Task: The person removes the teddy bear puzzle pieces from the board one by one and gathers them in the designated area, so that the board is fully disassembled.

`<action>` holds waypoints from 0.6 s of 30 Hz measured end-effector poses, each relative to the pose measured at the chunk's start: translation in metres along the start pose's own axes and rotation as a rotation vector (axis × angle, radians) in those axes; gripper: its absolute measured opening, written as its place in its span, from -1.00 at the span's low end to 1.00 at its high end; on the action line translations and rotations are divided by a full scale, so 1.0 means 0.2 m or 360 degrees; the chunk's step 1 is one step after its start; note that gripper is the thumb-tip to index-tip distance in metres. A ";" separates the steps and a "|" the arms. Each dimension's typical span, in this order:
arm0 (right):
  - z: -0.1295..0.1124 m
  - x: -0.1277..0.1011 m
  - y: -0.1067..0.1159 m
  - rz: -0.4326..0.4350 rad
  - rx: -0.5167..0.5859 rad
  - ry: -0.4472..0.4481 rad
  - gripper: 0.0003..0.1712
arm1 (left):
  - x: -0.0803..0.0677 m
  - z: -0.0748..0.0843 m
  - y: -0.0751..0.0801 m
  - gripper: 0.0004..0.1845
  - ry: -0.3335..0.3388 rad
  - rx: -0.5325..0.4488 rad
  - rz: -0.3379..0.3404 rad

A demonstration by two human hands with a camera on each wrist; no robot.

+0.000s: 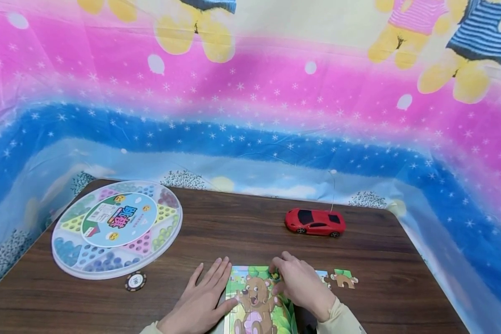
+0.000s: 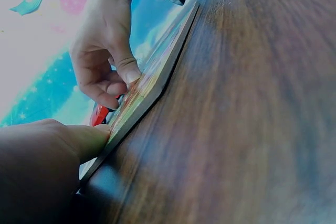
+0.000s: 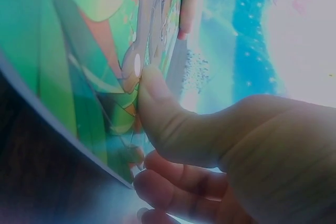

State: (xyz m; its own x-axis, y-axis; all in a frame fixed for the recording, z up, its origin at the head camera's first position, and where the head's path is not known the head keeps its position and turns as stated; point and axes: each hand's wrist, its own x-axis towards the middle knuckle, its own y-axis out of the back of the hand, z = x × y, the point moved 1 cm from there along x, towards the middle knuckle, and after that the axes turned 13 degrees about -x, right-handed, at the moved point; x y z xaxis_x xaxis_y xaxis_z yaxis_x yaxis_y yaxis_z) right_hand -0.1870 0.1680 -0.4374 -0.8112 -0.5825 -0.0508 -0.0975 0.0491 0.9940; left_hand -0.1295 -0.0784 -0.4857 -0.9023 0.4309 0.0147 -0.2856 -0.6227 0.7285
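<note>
Bear puzzle being worked on at the bench's near edge.

The puzzle board is being steadied at its left edge by the flat, open left hand, while a piece at its top is being pressed by the curled fingers of the right hand; loose pieces are lying just right.

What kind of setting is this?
Likely a home play table: a bear puzzle under both hands, a red toy car, a round marble board game, and a cartoon-print sheet hung behind.
</note>
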 end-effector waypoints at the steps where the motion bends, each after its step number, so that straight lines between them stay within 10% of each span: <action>1: 0.00 0.00 0.00 -0.0006 0.0002 -0.0004 -0.78 | 0.00 0.00 0.00 -0.13 0.0000 -0.0001 0.0000; 18: 0.00 0.00 0.00 -0.0056 0.0080 -0.0026 -0.80 | 0.01 -0.01 0.00 -0.12 0.0027 -0.0045 -0.0040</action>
State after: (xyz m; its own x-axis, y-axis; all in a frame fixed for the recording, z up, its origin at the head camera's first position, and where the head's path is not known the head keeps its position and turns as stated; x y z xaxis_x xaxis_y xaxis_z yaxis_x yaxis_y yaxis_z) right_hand -0.1870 0.1679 -0.4382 -0.8162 -0.5711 -0.0875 -0.1545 0.0698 0.9855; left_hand -0.1311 -0.0791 -0.4860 -0.8999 0.4358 -0.0149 -0.3170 -0.6303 0.7087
